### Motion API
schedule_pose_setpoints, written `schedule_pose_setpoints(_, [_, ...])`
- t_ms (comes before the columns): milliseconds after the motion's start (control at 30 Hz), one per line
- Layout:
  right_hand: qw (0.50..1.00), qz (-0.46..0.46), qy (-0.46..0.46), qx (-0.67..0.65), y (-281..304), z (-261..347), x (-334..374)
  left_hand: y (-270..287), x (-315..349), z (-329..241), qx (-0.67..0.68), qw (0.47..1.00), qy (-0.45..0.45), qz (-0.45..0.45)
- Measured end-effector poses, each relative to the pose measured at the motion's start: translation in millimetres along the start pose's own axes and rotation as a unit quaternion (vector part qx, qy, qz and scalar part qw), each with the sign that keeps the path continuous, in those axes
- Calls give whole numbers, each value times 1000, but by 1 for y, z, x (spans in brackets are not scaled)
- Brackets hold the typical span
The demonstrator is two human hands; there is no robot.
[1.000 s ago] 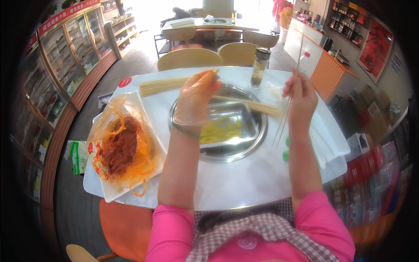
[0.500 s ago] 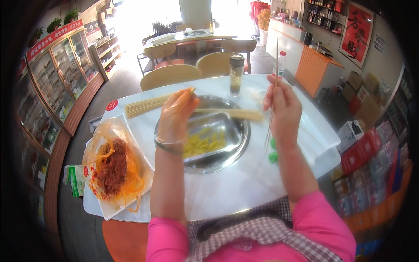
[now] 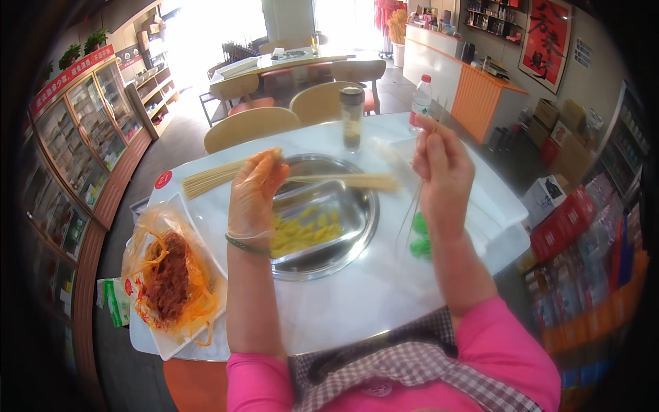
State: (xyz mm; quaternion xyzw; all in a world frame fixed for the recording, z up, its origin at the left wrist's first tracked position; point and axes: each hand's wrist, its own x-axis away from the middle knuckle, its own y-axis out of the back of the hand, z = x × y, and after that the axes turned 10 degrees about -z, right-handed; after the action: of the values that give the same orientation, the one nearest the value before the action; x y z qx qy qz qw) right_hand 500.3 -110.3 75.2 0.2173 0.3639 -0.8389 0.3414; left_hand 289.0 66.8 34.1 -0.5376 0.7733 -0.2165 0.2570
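My left hand (image 3: 255, 193), in a clear plastic glove, is raised over the table with its fingers pinched. A small yellowish piece, mostly hidden, shows at the fingertips. In my bare right hand (image 3: 445, 172) are a few thin bamboo skewers (image 3: 417, 200), held nearly upright and blurred at their ends. Between the hands lies a rectangular metal tray (image 3: 352, 206) with yellow-green pieces (image 3: 309, 231) of food in it. It rests over a round metal pan (image 3: 371, 230) set in the table. A bundle of skewers (image 3: 213, 180) lies across behind the tray.
At left, an orange-tinted plastic bag of reddish minced food (image 3: 170, 278) sits on a white tray (image 3: 180, 343). A lidded glass jar (image 3: 351, 120) and a water bottle (image 3: 421, 103) stand at the back. White trays (image 3: 504, 199) and green items (image 3: 420, 237) lie at right.
The view has shifted slightly, so the table sits further left. Both hands stay raised; the skewers in my right hand have tilted and spread a little.
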Motion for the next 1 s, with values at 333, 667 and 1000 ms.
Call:
schedule_pose_setpoints(333, [1000,25,-6,-6,-6,4,1,5,-3,0,4,1000,5,8])
schedule_pose_setpoints(667, [992,88,-69,-63,-2,1,-2,5,-3,4,13,997,17,74])
schedule_pose_setpoints(1000, [936,210,-283,23,-26,-20,32,-12,15,-5,23,990,53,132])
